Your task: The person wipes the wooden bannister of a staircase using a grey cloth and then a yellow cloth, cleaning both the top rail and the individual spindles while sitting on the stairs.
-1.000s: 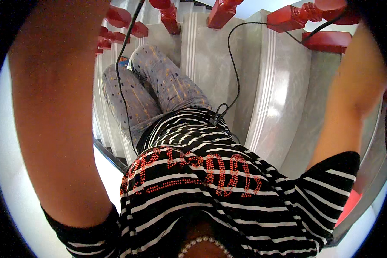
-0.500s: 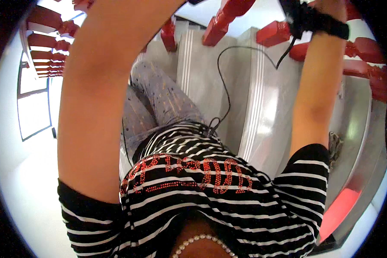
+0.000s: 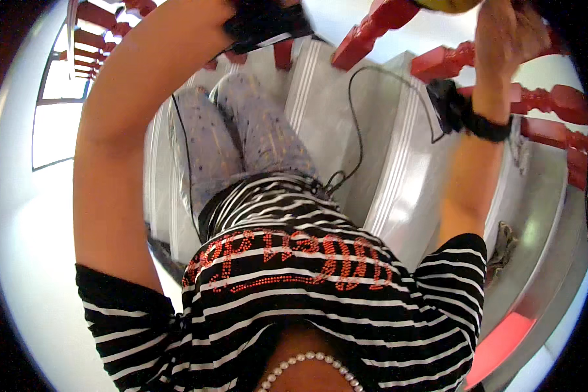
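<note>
My right hand (image 3: 511, 40) is raised at the upper right, beside the red turned balusters (image 3: 447, 60). Its fingers look curled, but the blurred picture hides whatever they grip. A yellow-green rounded thing (image 3: 447, 4) shows just left of this hand, cut off by the top edge. Round my right wrist is a black strap (image 3: 487, 124) with a small dark device. My left arm reaches up across the left side. A black wristband (image 3: 268, 25) shows at its wrist, while the left hand lies beyond the top edge.
Grey stone steps (image 3: 336, 124) with white lines run beneath me, and a thin black cable (image 3: 360, 137) loops over them. On the right, a crumpled dark cloth-like thing (image 3: 503, 248) lies on a step near a red patch (image 3: 503, 346). A window (image 3: 53, 130) is at left.
My right hand has come lower into view, and the yellow-green thing now shows at the top. My left forearm has shifted, bringing its wristband into view.
</note>
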`<action>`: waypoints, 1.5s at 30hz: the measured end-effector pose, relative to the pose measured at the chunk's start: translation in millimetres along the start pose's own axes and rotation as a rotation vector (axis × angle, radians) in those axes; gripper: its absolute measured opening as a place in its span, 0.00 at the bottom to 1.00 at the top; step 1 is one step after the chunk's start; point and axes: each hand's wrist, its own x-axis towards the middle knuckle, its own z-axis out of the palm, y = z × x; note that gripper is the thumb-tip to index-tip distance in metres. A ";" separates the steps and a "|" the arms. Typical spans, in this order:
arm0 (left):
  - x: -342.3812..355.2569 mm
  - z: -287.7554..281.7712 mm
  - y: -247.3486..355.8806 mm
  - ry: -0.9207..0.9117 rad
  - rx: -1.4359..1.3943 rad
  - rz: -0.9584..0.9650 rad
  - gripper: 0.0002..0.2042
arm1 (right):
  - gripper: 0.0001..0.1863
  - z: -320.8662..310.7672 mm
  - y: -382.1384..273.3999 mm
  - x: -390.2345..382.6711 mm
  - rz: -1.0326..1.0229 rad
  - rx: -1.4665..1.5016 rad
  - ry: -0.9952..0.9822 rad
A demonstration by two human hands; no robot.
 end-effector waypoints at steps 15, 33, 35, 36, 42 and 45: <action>-236.2 -76.9 -57.3 -0.686 0.372 -0.695 0.12 | 0.14 -7.3 -12.5 -219.4 0.773 0.003 -1.092; -367.2 -180.5 111.2 -0.939 -0.060 -1.406 0.06 | 0.09 -1.7 -119.9 -248.4 0.862 1.024 -1.816; -372.0 -179.8 118.3 -0.870 0.022 -1.303 0.05 | 0.10 11.0 -115.5 -254.1 0.639 1.082 -1.795; -372.2 -179.4 119.6 -0.821 0.006 -1.347 0.05 | 0.11 18.4 -117.6 -251.8 0.597 1.075 -1.888; -382.5 -171.7 124.3 -0.664 -0.169 -1.596 0.07 | 0.10 42.0 -126.0 -259.7 0.616 1.142 -2.096; -379.5 -169.2 129.0 -0.776 0.144 -1.412 0.06 | 0.12 46.5 -129.0 -266.7 0.566 1.173 -2.144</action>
